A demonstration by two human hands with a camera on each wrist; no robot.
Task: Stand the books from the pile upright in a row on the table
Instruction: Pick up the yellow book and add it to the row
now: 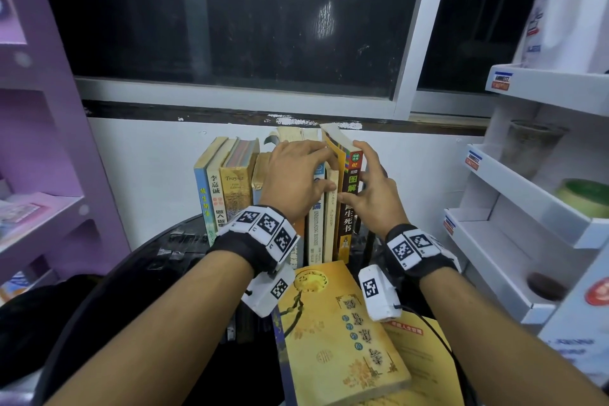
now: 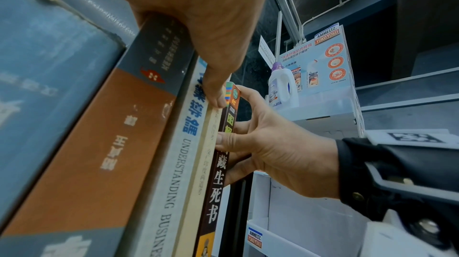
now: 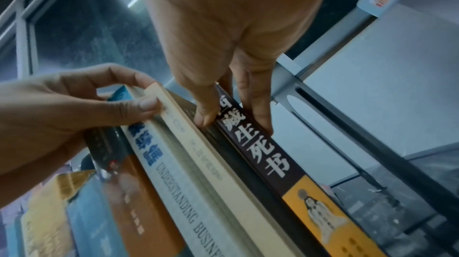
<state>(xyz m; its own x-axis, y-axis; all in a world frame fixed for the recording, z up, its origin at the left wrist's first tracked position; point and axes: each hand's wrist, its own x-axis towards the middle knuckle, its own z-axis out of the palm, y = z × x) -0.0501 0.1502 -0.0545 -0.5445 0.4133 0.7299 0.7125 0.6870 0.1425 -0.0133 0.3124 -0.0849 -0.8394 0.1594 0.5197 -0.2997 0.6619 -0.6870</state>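
Several books stand upright in a row (image 1: 230,188) against the wall on the black round table (image 1: 158,260). My right hand (image 1: 362,181) grips the dark-spined book (image 1: 349,208) at the row's right end, thumb on its left and fingers on its right; the same book (image 3: 263,155) fills the right wrist view. My left hand (image 1: 306,171) lies over the tops of the middle books. Its thumb and forefinger pinch the top of the thin cream book (image 3: 198,143) beside the dark one. A yellow book (image 1: 339,333) lies flat in front on an orange book (image 1: 425,366).
A purple shelf unit (image 1: 49,142) stands close on the left. A white display rack (image 1: 527,191) with a detergent bottle (image 1: 560,10) and jars stands close on the right. The white wall and a dark window are right behind the row.
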